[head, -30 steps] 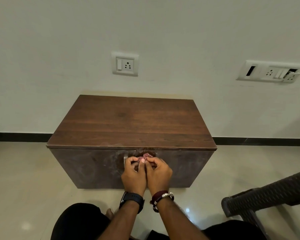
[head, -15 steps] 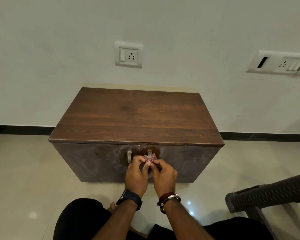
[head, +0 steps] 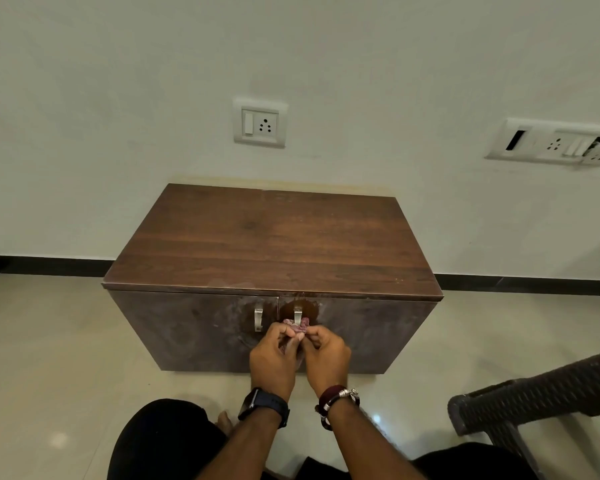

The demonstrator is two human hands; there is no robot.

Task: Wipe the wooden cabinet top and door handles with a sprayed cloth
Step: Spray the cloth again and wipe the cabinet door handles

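Handle-wiping step in hand. Left hand (head: 273,355) and right hand (head: 326,351) both pinching the pink cloth (head: 297,325) — bunched at the foot of the right door handle (head: 297,315). Next, probably: left door handle (head: 258,319) — grip kept tight.

The cloth (head: 298,325) was mostly hidden behind both hands' fingers (head: 284,336), and covered the right door handle's (head: 298,313) lower end. The chair (head: 541,400) was cut off at the right edge.
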